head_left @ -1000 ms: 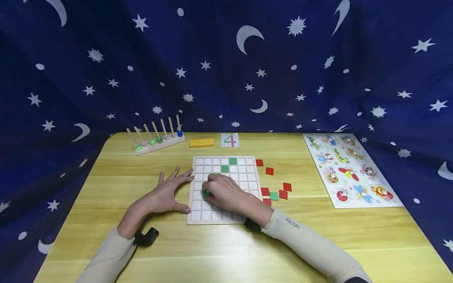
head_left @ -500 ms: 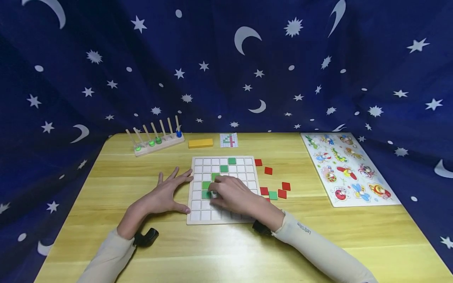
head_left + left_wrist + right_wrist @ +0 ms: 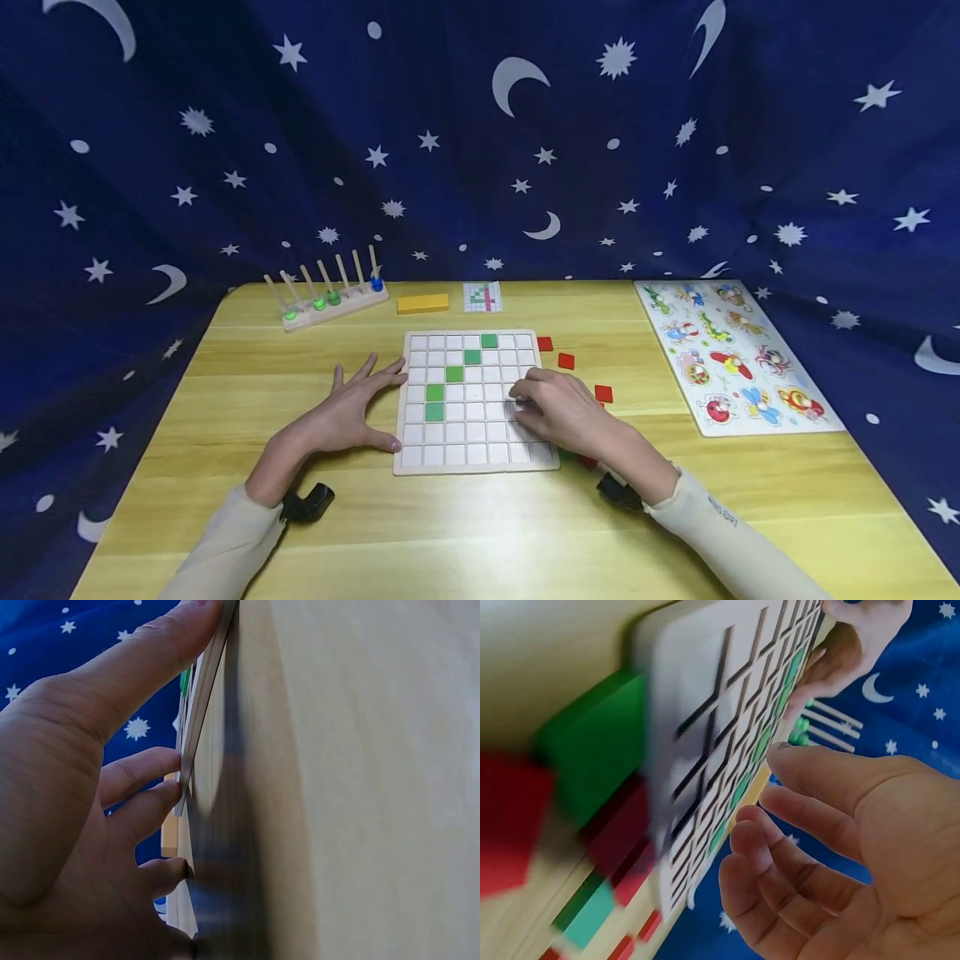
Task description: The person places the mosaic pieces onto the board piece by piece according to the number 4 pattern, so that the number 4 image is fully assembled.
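**Hands at the grid board, four green tiles seated**

Board (image 3: pixel 476 400): white grid board, flat on the table (image 3: pixel 480 533), centre, near the front edge. Four green tiles seated in cells, running diagonally from upper right to lower left: top tile (image 3: pixel 489 340), next (image 3: pixel 472 357), next (image 3: pixel 453 374), and a last pair of cells stacked (image 3: pixel 434 402).

Left hand (image 3: pixel 351 412): flat on the table, fingers spread wide and straight, fingertips and thumb touching the board's left edge. Left wrist view confirms thumb and fingers pressed against the board rim (image 3: pixel 196 742). Holds nothing.

Right hand (image 3: pixel 558 408): over the board's right side, fingers loosely curled, tips just above or on the cells near the right edge. Right wrist view shows the fingers (image 3: pixel 795 855) bent and slightly apart, nothing between them.

Loose tiles: red tiles (image 3: pixel 566 361) lie on the table just right of the board; a green tile (image 3: pixel 592 761) lies beside the board's corner, partly hidden under the right hand in the head view.

Elsewhere: peg rack (image 3: pixel 326 296), yellow block (image 3: pixel 422 304), pattern card (image 3: pixel 482 297) behind the board; animal puzzle (image 3: pixel 731 354) far right.
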{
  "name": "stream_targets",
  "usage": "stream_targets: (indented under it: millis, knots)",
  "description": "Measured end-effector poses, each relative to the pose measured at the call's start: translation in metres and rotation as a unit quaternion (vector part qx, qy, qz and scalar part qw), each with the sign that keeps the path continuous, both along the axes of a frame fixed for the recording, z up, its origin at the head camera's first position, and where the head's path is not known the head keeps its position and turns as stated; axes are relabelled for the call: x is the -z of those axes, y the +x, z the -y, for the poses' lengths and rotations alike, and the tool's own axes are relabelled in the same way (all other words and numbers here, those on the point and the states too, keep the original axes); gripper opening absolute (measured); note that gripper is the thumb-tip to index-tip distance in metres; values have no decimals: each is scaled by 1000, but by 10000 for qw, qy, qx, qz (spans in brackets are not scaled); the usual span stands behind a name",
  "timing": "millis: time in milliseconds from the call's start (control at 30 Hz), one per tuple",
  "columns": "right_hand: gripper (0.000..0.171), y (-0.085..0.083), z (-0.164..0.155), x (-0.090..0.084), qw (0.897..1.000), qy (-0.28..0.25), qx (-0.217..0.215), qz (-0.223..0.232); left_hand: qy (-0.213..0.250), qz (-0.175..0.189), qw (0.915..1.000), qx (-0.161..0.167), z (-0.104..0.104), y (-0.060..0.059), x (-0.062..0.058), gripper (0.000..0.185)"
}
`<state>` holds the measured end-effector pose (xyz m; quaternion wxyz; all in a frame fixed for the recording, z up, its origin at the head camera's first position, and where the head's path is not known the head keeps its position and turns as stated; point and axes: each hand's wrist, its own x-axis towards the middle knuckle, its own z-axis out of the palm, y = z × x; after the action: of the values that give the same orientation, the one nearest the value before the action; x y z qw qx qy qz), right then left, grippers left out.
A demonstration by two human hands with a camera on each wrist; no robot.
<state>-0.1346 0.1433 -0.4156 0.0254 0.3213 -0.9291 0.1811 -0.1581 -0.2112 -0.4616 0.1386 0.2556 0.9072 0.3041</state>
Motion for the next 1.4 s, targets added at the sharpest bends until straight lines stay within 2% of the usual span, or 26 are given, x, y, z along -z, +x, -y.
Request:
stream_targets:
  millis: [200,433,667,833,1200,1400]
  knots:
    - [19,10,-29,-1,9992,113,377,-16,41,13,10000,13,-1,1,2,105]
    - [18,20,-52,-2,9982,124,594,-26,30,-3,10000,-9,1,-2,0,104]
    - [21,37,-56,0,9995,-32,311,104,31,46,10000,-35,1,-3,-2,105]
    - [25,45,-54,7,9998,41,147,160,46,10,10000,-16,1,-3,-2,105]
    - [27,49,-51,11,9986,347,267,310,37,27,10000,2,1,-3,0,105]
    - [28,47,-52,5,9991,270,295,134,49,19,10000,-2,0,-2,0,105]
